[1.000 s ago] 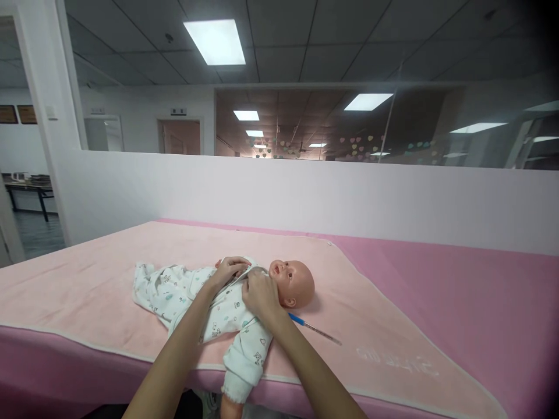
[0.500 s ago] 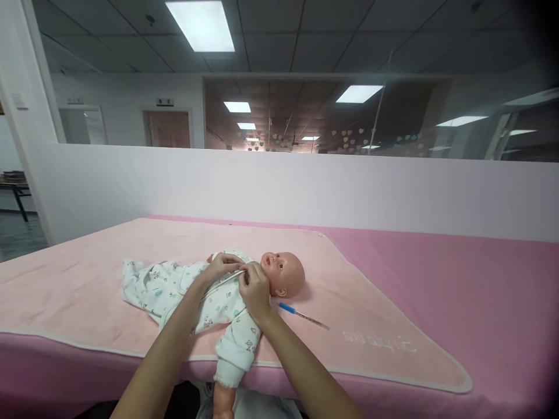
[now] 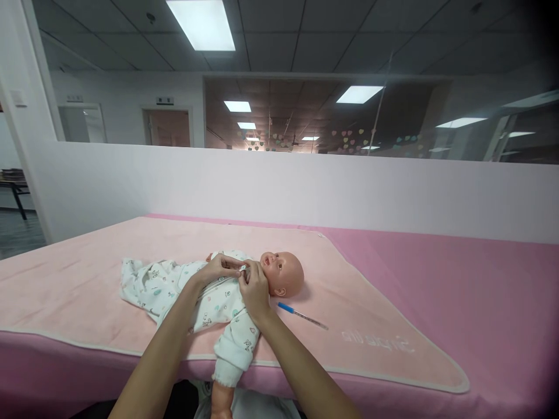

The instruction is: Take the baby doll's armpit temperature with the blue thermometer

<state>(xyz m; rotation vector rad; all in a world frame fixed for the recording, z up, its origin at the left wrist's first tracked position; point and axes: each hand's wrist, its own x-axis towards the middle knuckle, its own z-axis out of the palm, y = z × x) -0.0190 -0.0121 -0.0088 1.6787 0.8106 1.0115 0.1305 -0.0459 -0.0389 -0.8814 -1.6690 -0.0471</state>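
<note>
A baby doll (image 3: 289, 274) lies on its back with its head to the right, dressed in a white printed romper (image 3: 218, 306). At the doll's chest, just below the chin, my left hand (image 3: 219, 268) pinches the edge of the romper's front opening. Close beside it, my right hand (image 3: 254, 289) has its fingers closed on the same edge near the collar. A small pale bit of the romper shows between the fingertips; whether it is a snap I cannot tell. One doll arm (image 3: 222, 400) hangs over the table's near edge.
A thermometer-like clear stick with a blue end (image 3: 287, 308) lies right of the doll. Under both is a peach mat (image 3: 371, 308) with a white border, on a pink table cover (image 3: 489, 291). A low white wall (image 3: 305, 189) stands behind, with glass above it.
My left fingertips have turned and closed in toward my right fingers, lifting the romper's edge slightly at the collar. The doll and the blue-ended stick stay in place.
</note>
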